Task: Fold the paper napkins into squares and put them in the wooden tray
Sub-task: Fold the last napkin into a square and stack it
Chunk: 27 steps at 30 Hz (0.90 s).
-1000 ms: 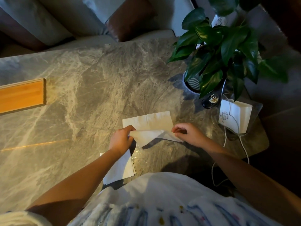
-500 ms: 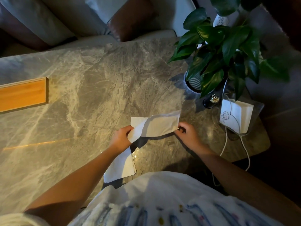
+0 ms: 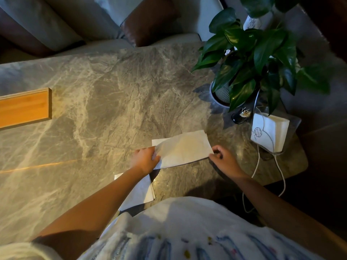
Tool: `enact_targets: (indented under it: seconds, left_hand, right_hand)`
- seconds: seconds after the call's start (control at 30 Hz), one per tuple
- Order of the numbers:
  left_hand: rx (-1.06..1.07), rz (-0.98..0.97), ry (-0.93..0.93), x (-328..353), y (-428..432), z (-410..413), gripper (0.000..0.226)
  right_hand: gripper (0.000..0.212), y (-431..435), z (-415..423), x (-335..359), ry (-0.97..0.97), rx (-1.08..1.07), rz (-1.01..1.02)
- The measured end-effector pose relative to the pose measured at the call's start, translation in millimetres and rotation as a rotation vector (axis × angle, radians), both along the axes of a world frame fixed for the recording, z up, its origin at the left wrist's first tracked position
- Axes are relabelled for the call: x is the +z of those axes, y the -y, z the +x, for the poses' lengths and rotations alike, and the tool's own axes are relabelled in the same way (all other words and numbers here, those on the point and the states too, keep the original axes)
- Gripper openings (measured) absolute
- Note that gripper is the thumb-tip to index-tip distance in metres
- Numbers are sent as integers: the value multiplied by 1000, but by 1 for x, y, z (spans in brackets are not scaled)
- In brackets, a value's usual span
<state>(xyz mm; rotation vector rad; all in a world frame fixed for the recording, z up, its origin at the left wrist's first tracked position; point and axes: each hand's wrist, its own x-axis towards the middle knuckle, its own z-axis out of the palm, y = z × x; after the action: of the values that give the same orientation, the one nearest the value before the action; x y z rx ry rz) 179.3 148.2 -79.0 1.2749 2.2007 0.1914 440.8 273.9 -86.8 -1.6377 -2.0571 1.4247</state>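
Napkin, white and folded over into a long strip, lies slightly tilted on the marble table, near the potted plant on its person-ward, left side. The left hand pinches the strip's left end between thumb and fingers. The right hand, well apart from the left, has its curled fingers closed on the strip's near right corner. The strip's far edges do not quite line up, so a sliver of the lower layer shows.

Further from the plant, partly under the left forearm, sits a small stack of napkins at the table's near edge. Just beside the plant, under its near leaves, a clear holder contains a pack of white napkins with a printed mark. Well apart from the plant, across the table at the picture's left edge, is the wooden tray; only its bare floor and raised rim are in view.
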Motion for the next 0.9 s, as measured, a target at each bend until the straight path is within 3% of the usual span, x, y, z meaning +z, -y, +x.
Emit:
enact_targets:
  seconds: [0.33,0.47,0.57,0.67,0.77,0.9]
  left_hand:
    - [6,10,-9,3,-6,-4,20]
    - [29,51,18,2,-8,-5,36]
    - [-105,115,-145,1,-7,-4,47]
    - [-375,194,-218,3,-4,5,41]
    - [-629,205,-220,4,5,25,37]
    - [-703,265,-246,1,19,36,30]
  right_hand:
    - [8,1,1,-8,94,-91,79]
    - [5,3,0,-9,105,-182,38]
    - [19,8,-4,-5,127,-210,142]
    - [28,16,-18,1,133,51,343]
    - [36,30,-39,2,191,397,414]
    - [37,48,-46,-10,162,528,391]
